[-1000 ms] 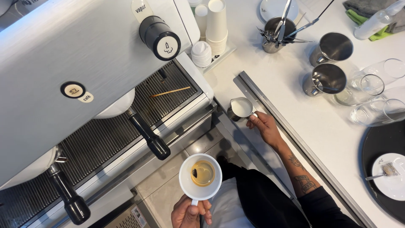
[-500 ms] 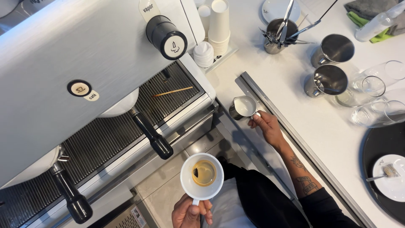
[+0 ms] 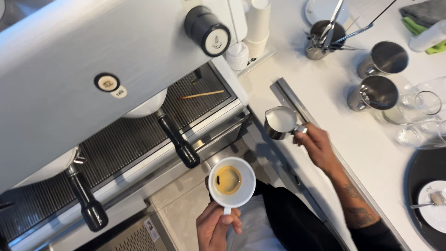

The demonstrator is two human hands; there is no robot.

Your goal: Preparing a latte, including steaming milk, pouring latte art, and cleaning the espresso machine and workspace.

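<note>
- Left hand grips the handle of a white cup from below, fingers closed around it; cup is upright, held in the air in front of the coffee machine, above the floor.
- Cup holds dark coffee with a brown foam ring.
- Right hand is closed on the handle of a small metal milk jug; jug is held upright at the tabletop edge, just beside the metal rail, white milk inside.
- Cup and jug are apart, jug up and to the right of the cup.
- Two black machine handles stick out over the drip grate; a thin wooden stick lies on the grate.
- Stack of paper cups stands beside the machine.
- Two empty metal jugs, a pot of spoons and glasses stand on the tabletop, well apart from the right hand.
- Black tray with a small white plate sits at the right edge.
</note>
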